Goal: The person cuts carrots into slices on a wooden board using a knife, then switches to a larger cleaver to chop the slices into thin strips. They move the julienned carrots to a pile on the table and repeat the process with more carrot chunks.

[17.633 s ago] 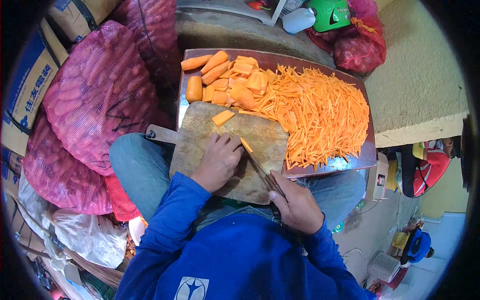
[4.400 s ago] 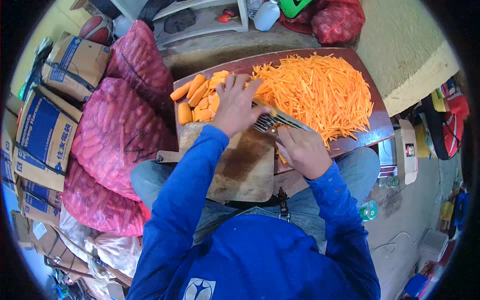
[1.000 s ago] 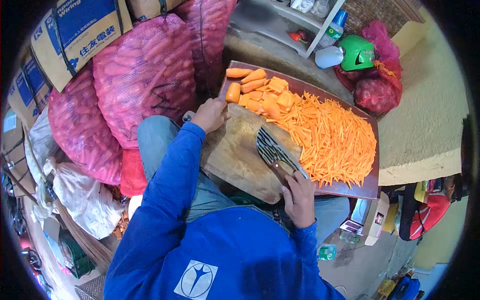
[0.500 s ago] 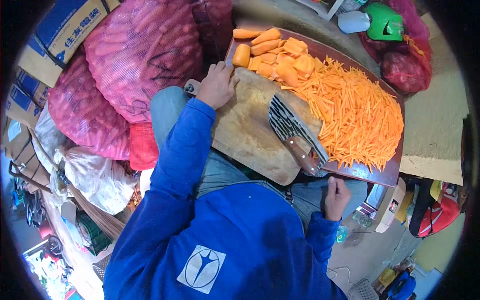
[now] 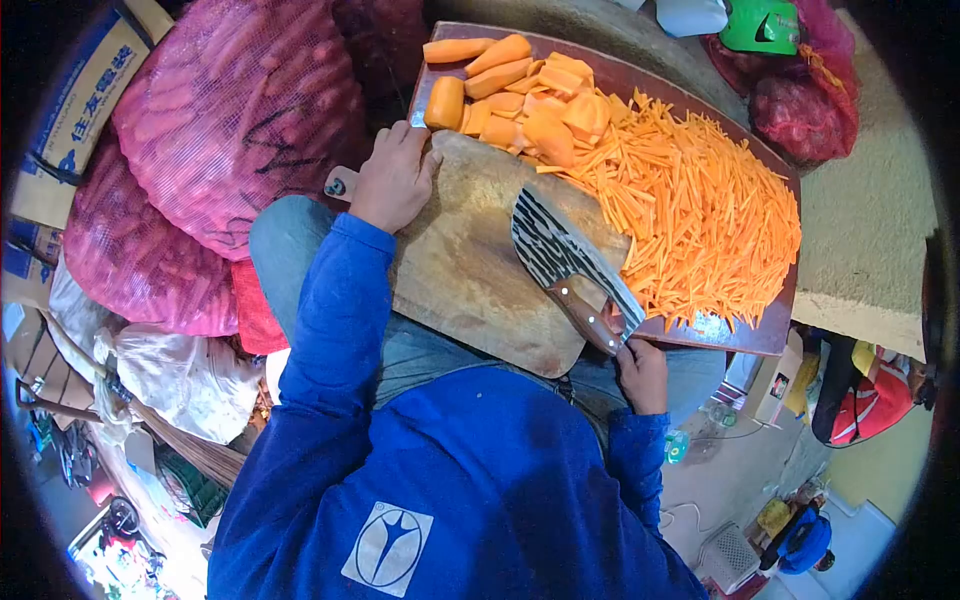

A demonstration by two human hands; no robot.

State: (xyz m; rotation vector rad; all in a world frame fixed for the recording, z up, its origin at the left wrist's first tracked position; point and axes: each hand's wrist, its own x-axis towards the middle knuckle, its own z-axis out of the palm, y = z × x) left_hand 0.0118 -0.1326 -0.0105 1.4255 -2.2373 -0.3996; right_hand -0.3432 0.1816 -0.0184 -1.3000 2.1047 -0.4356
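My left hand [image 5: 398, 178] has its fingers bent over the left corner of a dark red tray [image 5: 690, 85], beside the wooden cutting board [image 5: 470, 290]. The closed fingers of my right hand [image 5: 642, 380] meet the tray's near edge, right by the end of the knife handle; their tips are partly hidden. A cleaver-like kitchen knife [image 5: 565, 245] with a patterned blade and brown handle lies across the board's right side. Cut carrot strips [image 5: 710, 220] are heaped on the tray's right. Carrot slices [image 5: 550, 115] and peeled carrots [image 5: 495, 65] sit at its far left.
Large pink mesh sacks [image 5: 240, 130] stand to the left, with a cardboard box [image 5: 85, 100] behind them. A white sack [image 5: 185, 375] lies lower left. At the far right are a red mesh bag [image 5: 805, 115] and a green container [image 5: 760, 25] by a concrete ledge [image 5: 870, 250].
My right hand has moved up and left to the tray edge by the knife handle, its fingers closing. My left hand stays at the tray corner. The whole view has shifted slightly.
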